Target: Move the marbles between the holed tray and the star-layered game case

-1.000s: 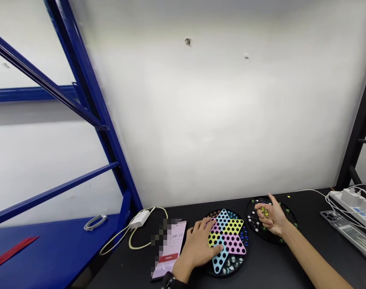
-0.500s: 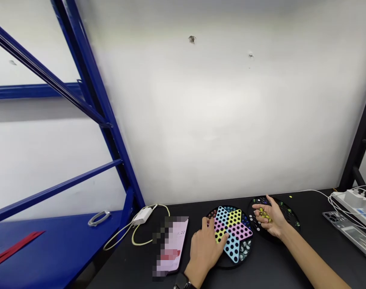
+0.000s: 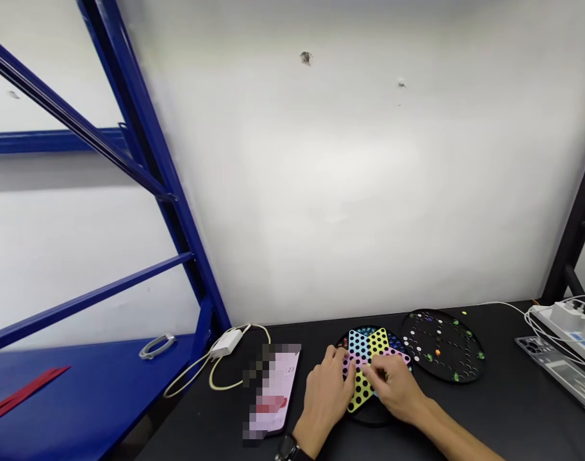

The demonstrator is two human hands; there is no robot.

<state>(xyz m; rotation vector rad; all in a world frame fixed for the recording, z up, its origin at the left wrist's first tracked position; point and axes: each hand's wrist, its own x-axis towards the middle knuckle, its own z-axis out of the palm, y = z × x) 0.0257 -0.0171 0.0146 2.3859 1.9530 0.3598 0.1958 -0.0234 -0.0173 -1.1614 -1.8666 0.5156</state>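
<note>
A round black game board with a colourful star of holes point(image 3: 369, 346) lies on the black table point(image 3: 503, 410). My left hand point(image 3: 327, 392) rests on its left side, fingers lightly bent and pressing on the board. My right hand point(image 3: 395, 383) is palm down over the board's middle and right, fingers curled together; whatever they hold is hidden. To the right lies a second round black board point(image 3: 443, 352) with a few coloured marbles in its holes. Neither hand touches it.
A phone point(image 3: 275, 394) lies left of my left hand, with a white charger and cable point(image 3: 223, 347) behind it. A power strip with plugs point(image 3: 566, 320) and a flat grey device point(image 3: 556, 371) sit at the right. A blue metal rack point(image 3: 143, 166) stands at the left.
My right hand, which held yellow marbles palm up over the black board, has moved left and turned palm down onto the star board. The star board has turned under my left hand.
</note>
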